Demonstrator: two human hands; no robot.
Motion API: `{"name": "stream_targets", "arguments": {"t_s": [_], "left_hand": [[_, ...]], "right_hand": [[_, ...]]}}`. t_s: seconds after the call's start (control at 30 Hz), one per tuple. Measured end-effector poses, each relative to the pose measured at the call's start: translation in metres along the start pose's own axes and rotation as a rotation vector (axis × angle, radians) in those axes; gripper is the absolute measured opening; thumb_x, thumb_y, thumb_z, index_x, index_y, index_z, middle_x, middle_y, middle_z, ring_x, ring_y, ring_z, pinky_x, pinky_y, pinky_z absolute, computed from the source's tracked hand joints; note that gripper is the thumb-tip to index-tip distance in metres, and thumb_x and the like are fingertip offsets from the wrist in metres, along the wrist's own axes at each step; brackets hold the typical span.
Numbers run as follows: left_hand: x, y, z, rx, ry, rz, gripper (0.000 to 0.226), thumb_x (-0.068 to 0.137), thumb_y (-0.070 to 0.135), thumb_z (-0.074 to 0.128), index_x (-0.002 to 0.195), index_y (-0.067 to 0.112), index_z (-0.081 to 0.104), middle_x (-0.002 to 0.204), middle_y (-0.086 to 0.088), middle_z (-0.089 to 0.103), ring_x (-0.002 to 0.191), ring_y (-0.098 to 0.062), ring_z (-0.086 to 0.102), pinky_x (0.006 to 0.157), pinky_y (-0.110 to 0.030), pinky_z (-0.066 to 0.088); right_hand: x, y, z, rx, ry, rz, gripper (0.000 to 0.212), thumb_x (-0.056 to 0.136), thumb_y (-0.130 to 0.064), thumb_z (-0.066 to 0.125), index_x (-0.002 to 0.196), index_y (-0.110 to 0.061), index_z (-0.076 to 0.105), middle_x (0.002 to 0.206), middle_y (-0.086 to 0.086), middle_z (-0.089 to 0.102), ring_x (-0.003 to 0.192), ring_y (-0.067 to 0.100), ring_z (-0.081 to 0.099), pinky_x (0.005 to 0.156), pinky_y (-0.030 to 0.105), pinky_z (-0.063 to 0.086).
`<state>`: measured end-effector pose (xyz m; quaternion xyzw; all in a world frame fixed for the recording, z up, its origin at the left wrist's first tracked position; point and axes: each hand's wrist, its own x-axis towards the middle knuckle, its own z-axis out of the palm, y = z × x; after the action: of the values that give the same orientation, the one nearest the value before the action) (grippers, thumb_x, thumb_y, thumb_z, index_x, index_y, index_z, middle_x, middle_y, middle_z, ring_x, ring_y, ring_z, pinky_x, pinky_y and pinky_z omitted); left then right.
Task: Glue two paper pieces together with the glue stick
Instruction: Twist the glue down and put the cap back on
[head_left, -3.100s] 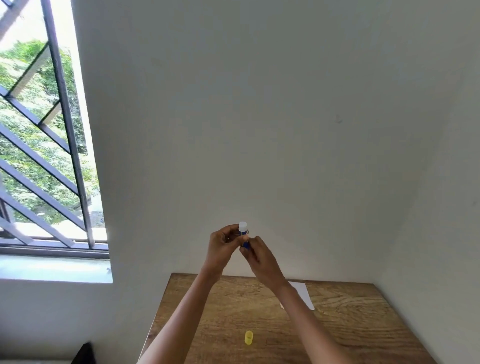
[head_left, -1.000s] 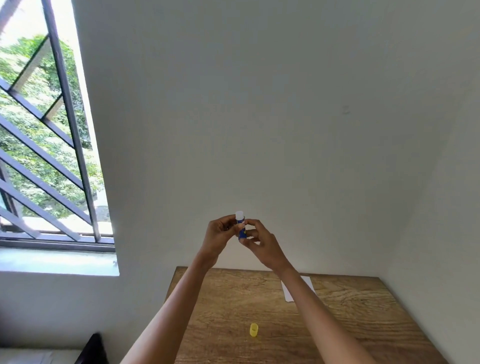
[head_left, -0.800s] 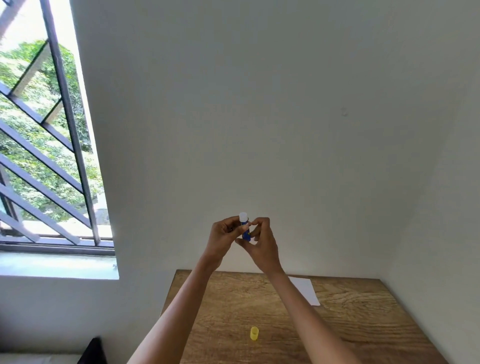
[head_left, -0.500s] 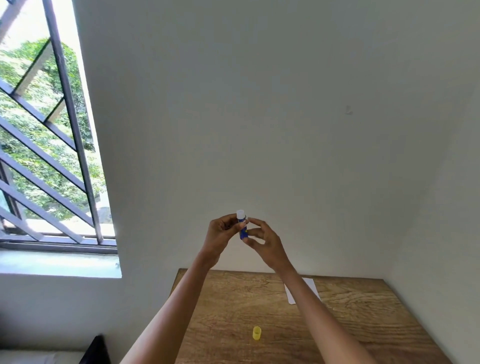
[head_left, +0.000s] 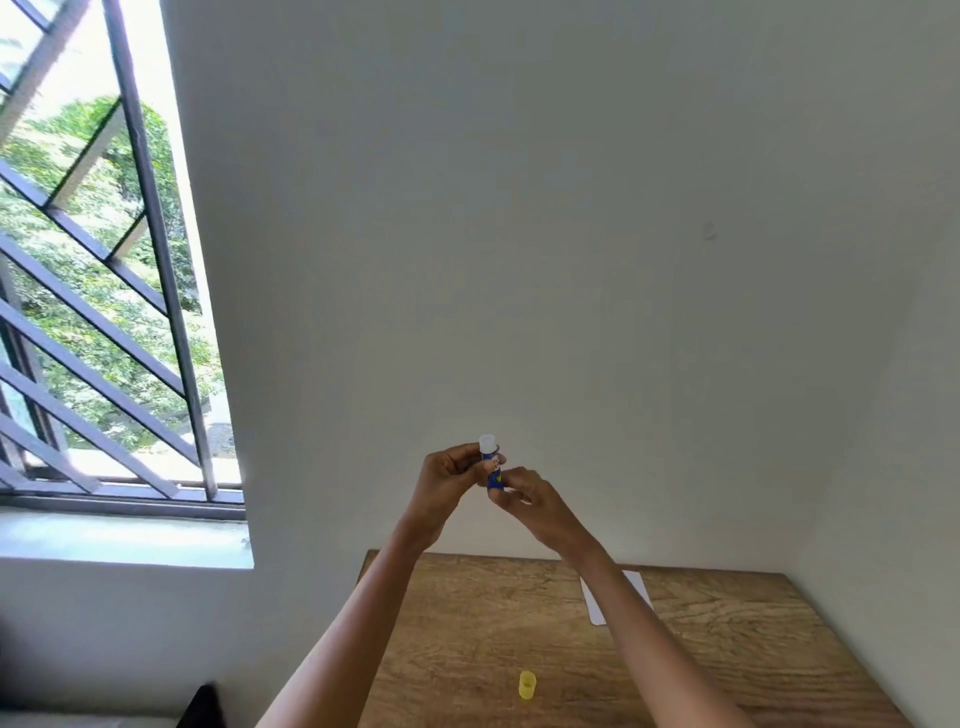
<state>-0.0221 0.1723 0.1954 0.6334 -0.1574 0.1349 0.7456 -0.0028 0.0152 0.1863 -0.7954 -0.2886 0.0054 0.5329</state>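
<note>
I hold a blue glue stick (head_left: 491, 467) upright in the air above the far edge of the wooden table (head_left: 467, 644). Its white glue tip sticks out at the top, uncapped. My left hand (head_left: 445, 486) grips the upper body of the stick. My right hand (head_left: 530, 506) pinches its lower end from the right. The yellow cap (head_left: 527, 685) lies on the table near the front. A white paper piece (head_left: 636, 587) lies at the back of the table, partly hidden behind my right forearm. I cannot make out a second paper piece.
A white wall rises behind the table and another closes in on the right. A barred window (head_left: 104, 312) with green trees outside is on the left. A dark object (head_left: 202, 709) sits low beside the table's left edge.
Both hands have stayed around the glue stick; my right fingers have shifted on its lower end, as if twisting. The view has wobbled slightly. Cap and paper have not moved.
</note>
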Motion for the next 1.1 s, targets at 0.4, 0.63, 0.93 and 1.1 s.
{"name": "stream_targets", "arguments": {"t_s": [0.4, 0.63, 0.93, 1.1], "left_hand": [[-0.006, -0.009, -0.001, 0.065, 0.010, 0.044, 0.025, 0.082, 0.008, 0.068, 0.095, 0.029, 0.075, 0.094, 0.002, 0.076, 0.093, -0.017, 0.071, 0.079, -0.019, 0.054], [-0.004, -0.015, 0.000, 0.035, 0.037, 0.022, 0.025, 0.082, 0.005, 0.068, 0.094, 0.026, 0.075, 0.092, 0.002, 0.076, 0.093, -0.016, 0.071, 0.078, -0.018, 0.054], [-0.004, -0.010, -0.004, 0.032, -0.007, 0.044, 0.026, 0.082, 0.004, 0.067, 0.094, 0.025, 0.076, 0.092, 0.002, 0.076, 0.091, -0.015, 0.071, 0.077, -0.018, 0.053], [-0.005, -0.014, -0.004, 0.032, 0.021, 0.038, 0.028, 0.080, 0.001, 0.068, 0.091, 0.026, 0.076, 0.089, 0.002, 0.077, 0.085, -0.015, 0.072, 0.074, -0.018, 0.054]], "right_hand": [[-0.001, 0.010, 0.012, -0.071, 0.085, -0.007, 0.013, 0.086, -0.028, 0.065, 0.094, -0.030, 0.056, 0.100, -0.008, 0.056, 0.107, 0.015, 0.050, 0.085, 0.017, 0.041], [-0.005, 0.013, 0.012, -0.218, 0.276, 0.032, 0.015, 0.077, -0.038, 0.072, 0.080, -0.033, 0.058, 0.083, -0.020, 0.054, 0.094, 0.009, 0.052, 0.078, 0.031, 0.045], [0.000, 0.013, 0.015, -0.121, 0.135, -0.051, 0.017, 0.090, -0.030, 0.058, 0.106, -0.028, 0.052, 0.100, -0.015, 0.052, 0.101, 0.008, 0.051, 0.076, 0.018, 0.044], [-0.002, 0.015, 0.015, -0.243, 0.275, -0.057, 0.009, 0.085, -0.035, 0.064, 0.092, -0.030, 0.067, 0.088, -0.014, 0.059, 0.093, 0.005, 0.051, 0.073, 0.025, 0.047]]}}
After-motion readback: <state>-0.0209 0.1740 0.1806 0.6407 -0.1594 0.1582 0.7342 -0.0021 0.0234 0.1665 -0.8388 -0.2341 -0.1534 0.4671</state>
